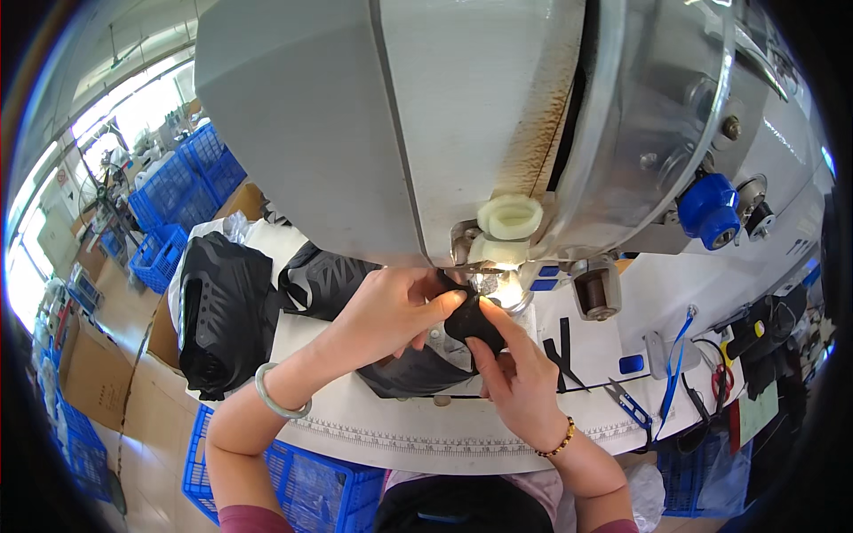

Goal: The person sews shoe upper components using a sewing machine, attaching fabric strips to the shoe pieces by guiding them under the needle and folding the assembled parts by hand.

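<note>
Under the lit needle area of a large grey sewing machine [311, 115], a small black fabric piece [469, 327] is pinched between both my hands. My left hand [391, 311] grips its upper left edge with thumb and fingers. Lower on the right side, my right hand [514, 369] holds it with thumb and forefinger. Below and behind my left hand, a larger dark grey fabric part [413, 375] lies on the white table; whether it is joined to the small piece, I cannot tell. The needle itself is hidden.
Stacks of black patterned fabric parts [227, 306] stand at the left. To the right lie black strips [563, 354], blue-handled thread snips [629, 404] and a blue cord [675, 373]. A ruler strip [444, 441] follows the table's front edge. Blue crates [311, 484] stand below.
</note>
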`<state>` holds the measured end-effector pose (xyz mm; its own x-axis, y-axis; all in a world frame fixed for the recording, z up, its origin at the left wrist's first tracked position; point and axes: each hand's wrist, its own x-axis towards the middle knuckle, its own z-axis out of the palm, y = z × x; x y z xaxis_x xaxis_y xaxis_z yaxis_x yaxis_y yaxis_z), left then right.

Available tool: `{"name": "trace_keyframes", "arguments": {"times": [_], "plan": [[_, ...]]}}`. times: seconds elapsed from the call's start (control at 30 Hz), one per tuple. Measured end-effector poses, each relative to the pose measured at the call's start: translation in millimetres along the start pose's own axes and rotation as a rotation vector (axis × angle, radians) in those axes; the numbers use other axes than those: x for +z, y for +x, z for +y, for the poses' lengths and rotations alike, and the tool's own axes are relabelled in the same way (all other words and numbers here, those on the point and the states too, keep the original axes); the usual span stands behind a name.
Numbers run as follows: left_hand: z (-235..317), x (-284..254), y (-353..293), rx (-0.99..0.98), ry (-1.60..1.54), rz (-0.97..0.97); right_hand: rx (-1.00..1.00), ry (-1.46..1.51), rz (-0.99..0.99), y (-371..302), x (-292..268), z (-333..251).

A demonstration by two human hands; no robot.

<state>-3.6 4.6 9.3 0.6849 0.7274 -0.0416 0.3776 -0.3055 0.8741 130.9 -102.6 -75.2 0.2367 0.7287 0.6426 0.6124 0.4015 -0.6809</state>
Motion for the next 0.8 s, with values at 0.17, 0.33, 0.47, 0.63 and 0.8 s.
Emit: {"name": "trace_keyframes", "arguments": {"times": [0.17, 0.33, 0.47, 0.63, 0.8], "plan": [[-8.1, -3.2, 5.3, 0.086, -0.067, -0.074, 0.048, 0.051, -0.001, -0.7, 0.0, -2.0], [-8.9, -7.1, 8.1, 0.069, -0.243, -0.185, 0.133, 0.06, -0.028, -5.0, -1.7, -4.1], [-11.3, -11.1, 8.0, 0.119, -0.276, -0.185, 0.111, 0.07, -0.028, -4.8, 4.1, -0.5], [-6.7, -7.1, 11.4, 0.097, -0.251, -0.177, 0.102, 0.063, -0.012, -4.9, -2.4, 2.0], [-7.5, -6.7, 10.1, 0.07, -0.247, -0.151, 0.04, -0.006, -0.019, -3.9, -2.6, 0.9]]}}
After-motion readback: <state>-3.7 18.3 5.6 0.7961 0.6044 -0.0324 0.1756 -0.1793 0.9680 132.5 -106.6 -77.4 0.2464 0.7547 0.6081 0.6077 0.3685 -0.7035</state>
